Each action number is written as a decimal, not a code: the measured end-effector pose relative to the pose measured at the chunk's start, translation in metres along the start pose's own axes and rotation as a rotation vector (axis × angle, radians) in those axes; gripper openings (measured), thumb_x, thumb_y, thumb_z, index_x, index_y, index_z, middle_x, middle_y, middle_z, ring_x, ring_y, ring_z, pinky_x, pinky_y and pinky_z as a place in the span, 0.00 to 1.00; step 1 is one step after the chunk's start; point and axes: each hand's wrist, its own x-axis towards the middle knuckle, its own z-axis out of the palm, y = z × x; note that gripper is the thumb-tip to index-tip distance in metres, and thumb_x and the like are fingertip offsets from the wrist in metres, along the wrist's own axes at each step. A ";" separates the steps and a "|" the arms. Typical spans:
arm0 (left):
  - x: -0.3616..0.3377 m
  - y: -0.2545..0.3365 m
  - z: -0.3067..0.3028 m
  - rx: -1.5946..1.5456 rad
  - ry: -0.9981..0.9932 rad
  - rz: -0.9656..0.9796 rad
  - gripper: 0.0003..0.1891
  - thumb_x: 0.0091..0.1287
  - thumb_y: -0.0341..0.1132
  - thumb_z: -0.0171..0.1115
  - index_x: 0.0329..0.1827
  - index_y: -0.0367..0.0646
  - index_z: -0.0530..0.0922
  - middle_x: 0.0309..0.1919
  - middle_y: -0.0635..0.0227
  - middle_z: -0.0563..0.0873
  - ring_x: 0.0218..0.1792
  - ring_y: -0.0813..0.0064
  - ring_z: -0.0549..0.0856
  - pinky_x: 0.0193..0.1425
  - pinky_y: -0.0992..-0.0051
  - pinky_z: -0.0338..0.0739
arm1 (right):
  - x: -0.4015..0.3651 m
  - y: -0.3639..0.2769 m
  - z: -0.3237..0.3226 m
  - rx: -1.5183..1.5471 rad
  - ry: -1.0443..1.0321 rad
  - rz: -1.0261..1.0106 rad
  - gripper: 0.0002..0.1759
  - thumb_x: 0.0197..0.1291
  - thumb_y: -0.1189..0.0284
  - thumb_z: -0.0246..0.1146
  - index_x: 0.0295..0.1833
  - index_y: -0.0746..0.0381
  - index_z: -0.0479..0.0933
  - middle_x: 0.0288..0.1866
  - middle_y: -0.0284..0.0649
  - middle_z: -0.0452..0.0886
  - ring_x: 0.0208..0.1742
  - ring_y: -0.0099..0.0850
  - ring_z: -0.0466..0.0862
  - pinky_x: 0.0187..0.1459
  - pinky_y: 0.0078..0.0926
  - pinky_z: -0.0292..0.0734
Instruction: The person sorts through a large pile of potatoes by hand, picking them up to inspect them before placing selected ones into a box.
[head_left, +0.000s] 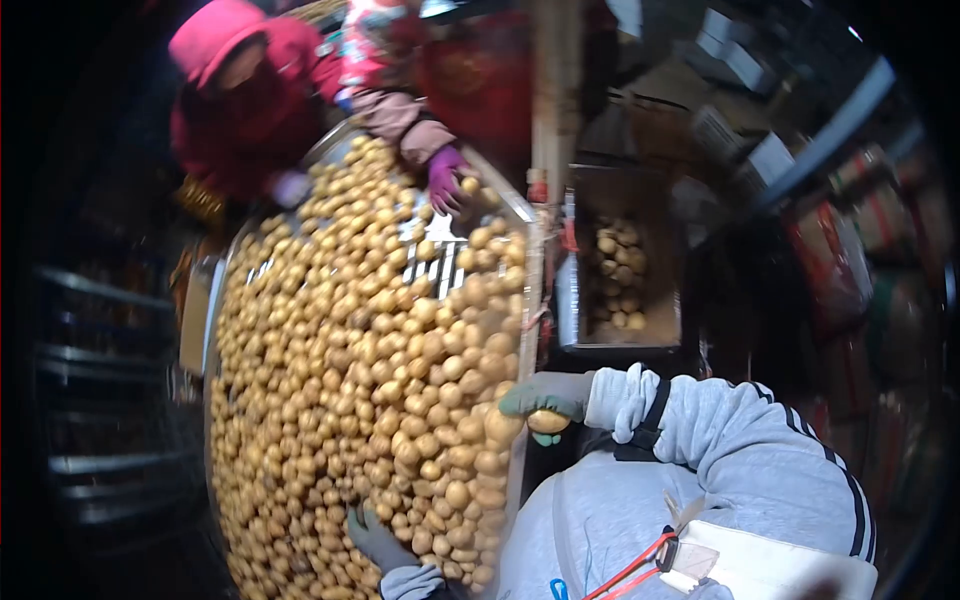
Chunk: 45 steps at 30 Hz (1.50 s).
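Step in hand, judging by grip: pulling single potato [548, 421] off right edge of pile [360, 340], frame centre. Clamping right hand [545, 395] fingers over it. Resting left hand [378, 540] on pile, fingers apart, bottom centre. Next probably needing firm hold while clearing table rim [532, 280].

Heaped potatoes [370, 380] crowd the table [213, 320]; only bare rollers [440, 262] near a co-worker's hand [445, 178] lie open.

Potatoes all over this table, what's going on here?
A person in a gray sweatshirt stands at a table heaped with potatoes. Their gloved right hand grips one potato at the table's edge, and the left hand rests in the pile. Across the table, a co-worker's purple glove touches the potatoes too. A box beside the table holds more.
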 end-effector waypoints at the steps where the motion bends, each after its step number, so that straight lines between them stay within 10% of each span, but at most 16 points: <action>1: 0.002 -0.012 -0.001 0.074 -0.039 0.007 0.24 0.81 0.38 0.60 0.72 0.28 0.74 0.67 0.50 0.82 0.63 0.58 0.82 0.70 0.64 0.76 | -0.019 -0.001 -0.011 -0.055 0.040 -0.095 0.23 0.75 0.60 0.65 0.68 0.62 0.81 0.47 0.36 0.88 0.30 0.23 0.83 0.33 0.26 0.82; 6: 0.007 -0.041 0.020 0.137 -0.099 -0.041 0.26 0.80 0.40 0.60 0.72 0.28 0.73 0.65 0.50 0.83 0.62 0.57 0.83 0.69 0.62 0.78 | -0.100 0.012 -0.046 -0.020 0.381 -0.129 0.27 0.74 0.67 0.57 0.76 0.59 0.75 0.52 0.39 0.88 0.33 0.27 0.85 0.36 0.27 0.85; 11: 0.017 -0.014 0.038 0.228 -0.115 0.058 0.29 0.78 0.40 0.63 0.74 0.30 0.70 0.65 0.50 0.83 0.62 0.56 0.83 0.69 0.62 0.79 | -0.154 0.054 -0.064 0.119 0.709 -0.096 0.29 0.81 0.50 0.57 0.71 0.62 0.79 0.37 0.44 0.87 0.27 0.33 0.86 0.27 0.29 0.83; 24: 0.030 0.004 0.052 0.333 -0.184 0.194 0.38 0.71 0.41 0.69 0.80 0.36 0.64 0.65 0.49 0.82 0.62 0.52 0.83 0.69 0.61 0.79 | -0.188 0.119 -0.087 0.274 0.870 0.021 0.30 0.76 0.43 0.61 0.51 0.63 0.83 0.26 0.47 0.84 0.23 0.37 0.86 0.24 0.33 0.83; 37: 0.033 0.001 0.040 0.366 -0.235 0.237 0.49 0.65 0.42 0.76 0.86 0.41 0.57 0.65 0.49 0.81 0.62 0.48 0.83 0.70 0.60 0.80 | -0.341 0.148 -0.136 0.405 1.402 0.219 0.33 0.73 0.39 0.63 0.58 0.59 0.84 0.29 0.46 0.86 0.21 0.38 0.83 0.25 0.35 0.81; 39: 0.038 0.001 0.033 0.370 -0.262 0.279 0.51 0.64 0.43 0.77 0.86 0.42 0.56 0.65 0.49 0.81 0.62 0.47 0.83 0.70 0.59 0.80 | -0.377 0.183 -0.163 0.219 1.328 0.076 0.31 0.75 0.44 0.62 0.67 0.59 0.83 0.55 0.43 0.90 0.47 0.39 0.90 0.44 0.42 0.87; 41: 0.037 0.007 0.029 0.435 -0.306 0.415 0.52 0.63 0.43 0.78 0.87 0.43 0.55 0.65 0.48 0.81 0.62 0.47 0.83 0.70 0.59 0.80 | -0.380 0.176 -0.162 0.206 1.351 0.148 0.27 0.76 0.47 0.63 0.68 0.54 0.84 0.58 0.35 0.90 0.56 0.33 0.88 0.48 0.41 0.84; 43: 0.031 0.028 0.031 0.498 -0.372 0.513 0.54 0.62 0.43 0.79 0.88 0.44 0.54 0.65 0.48 0.81 0.62 0.46 0.83 0.70 0.59 0.80 | -0.404 0.212 -0.209 0.246 1.360 0.351 0.25 0.69 0.46 0.70 0.61 0.51 0.87 0.49 0.33 0.91 0.44 0.29 0.85 0.42 0.40 0.80; 45: 0.052 0.010 0.046 0.009 -0.571 0.072 0.42 0.75 0.38 0.67 0.89 0.52 0.55 0.66 0.51 0.81 0.62 0.54 0.84 0.64 0.63 0.84 | -0.433 0.259 -0.254 0.312 1.408 0.371 0.23 0.68 0.44 0.69 0.50 0.54 0.85 0.31 0.42 0.85 0.21 0.39 0.77 0.20 0.44 0.67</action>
